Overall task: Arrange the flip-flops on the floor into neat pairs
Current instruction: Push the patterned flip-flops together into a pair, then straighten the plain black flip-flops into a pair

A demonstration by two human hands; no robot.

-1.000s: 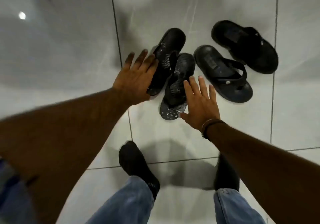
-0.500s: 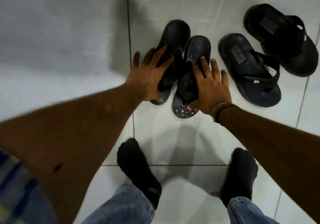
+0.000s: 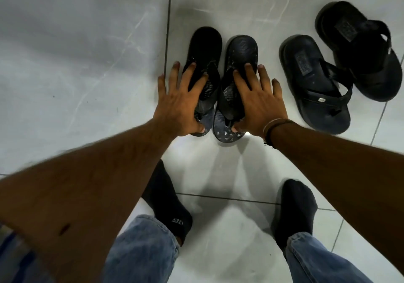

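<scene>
Two dark patterned flip-flops lie side by side on the pale tiled floor, nearly parallel, heels away from me. My left hand (image 3: 181, 99) rests flat on the left flip-flop (image 3: 205, 46), fingers spread, thumb at its toe end. My right hand (image 3: 258, 99) presses on the right flip-flop (image 3: 241, 51) the same way. To the right lie two thicker black flip-flops: the nearer one (image 3: 310, 81) and the far one (image 3: 360, 49), angled, the far one's toe overlapping the nearer one's strap.
My feet in black socks, the left (image 3: 168, 202) and the right (image 3: 295, 206), stand on the tiles below the hands, with blue jeans legs (image 3: 142, 250) at the bottom. Grey floor (image 3: 76, 64) stretches out to the left.
Both hands came down onto the patterned flip-flops and turned them from a crossed, slanted lie into a side-by-side one. The view shifted closer.
</scene>
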